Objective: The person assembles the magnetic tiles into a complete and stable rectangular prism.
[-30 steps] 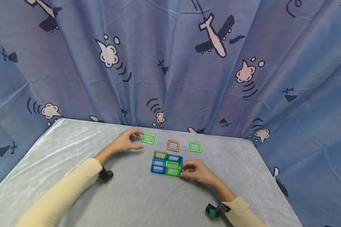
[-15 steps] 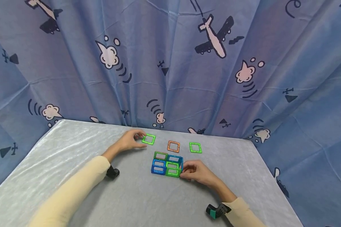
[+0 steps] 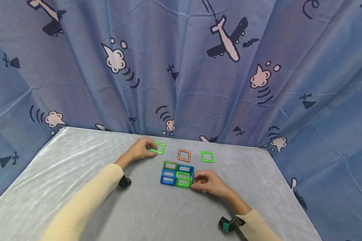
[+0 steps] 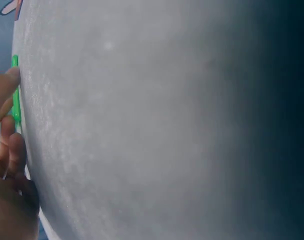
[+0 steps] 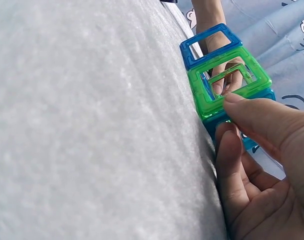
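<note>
In the head view, a low box-like structure of blue and green magnetic tiles (image 3: 169,180) stands on the table, with one upright blue tile at its right side. My right hand (image 3: 211,182) holds its near right corner; in the right wrist view the thumb lies against a green tile (image 5: 198,97) and the fingers bend in at the side. At the back, my left hand (image 3: 140,149) reaches over the left edge of a loose green square tile (image 3: 163,149), its fingers curved with a gap to the thumb. The left wrist view shows that tile (image 4: 16,105) edge-on beside the fingertips.
Behind the structure lie an orange square tile (image 3: 184,155) and another green square tile (image 3: 207,156), both flat. A pale cloth covers the table (image 3: 157,214). A blue curtain (image 3: 181,83) with airplane prints hangs along the back edge.
My left hand has moved right, onto the loose green tile, and its fingers and thumb have drawn closer together. That tile, the right hand and the structure stay in place.
</note>
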`<state>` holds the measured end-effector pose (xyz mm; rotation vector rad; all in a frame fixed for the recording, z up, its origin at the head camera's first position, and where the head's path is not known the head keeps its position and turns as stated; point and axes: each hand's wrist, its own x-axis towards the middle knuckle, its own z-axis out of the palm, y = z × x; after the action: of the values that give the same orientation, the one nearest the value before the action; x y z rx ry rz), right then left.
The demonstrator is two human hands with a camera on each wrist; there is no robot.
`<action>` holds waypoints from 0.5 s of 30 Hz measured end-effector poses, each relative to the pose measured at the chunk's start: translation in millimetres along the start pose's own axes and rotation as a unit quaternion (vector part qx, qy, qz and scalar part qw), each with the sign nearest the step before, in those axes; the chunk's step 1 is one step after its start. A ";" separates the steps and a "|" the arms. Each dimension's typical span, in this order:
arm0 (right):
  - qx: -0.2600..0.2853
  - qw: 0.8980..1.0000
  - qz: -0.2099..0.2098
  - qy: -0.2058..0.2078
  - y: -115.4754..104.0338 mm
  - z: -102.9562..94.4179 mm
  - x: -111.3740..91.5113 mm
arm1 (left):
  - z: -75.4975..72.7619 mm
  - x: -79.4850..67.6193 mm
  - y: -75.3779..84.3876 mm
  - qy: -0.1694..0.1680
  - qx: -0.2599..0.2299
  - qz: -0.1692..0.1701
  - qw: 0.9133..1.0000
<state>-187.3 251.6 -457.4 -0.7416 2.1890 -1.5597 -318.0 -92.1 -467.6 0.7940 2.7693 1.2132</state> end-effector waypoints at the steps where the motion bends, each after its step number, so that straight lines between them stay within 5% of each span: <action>1: 0.000 1.000 0.000 0.001 -0.1 -0.1 -0.1 | 0.1 0.0 -0.1 0.001 -0.002 0.001 1.000; 15: 0.002 1.000 -0.007 -0.003 -2.1 -0.2 -0.2 | 0.9 -2.9 -0.8 0.011 0.005 0.020 1.000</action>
<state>-186.8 251.3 -455.3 -0.7612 2.1800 -1.5679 -315.7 -93.2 -469.3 0.8448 2.7936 1.2221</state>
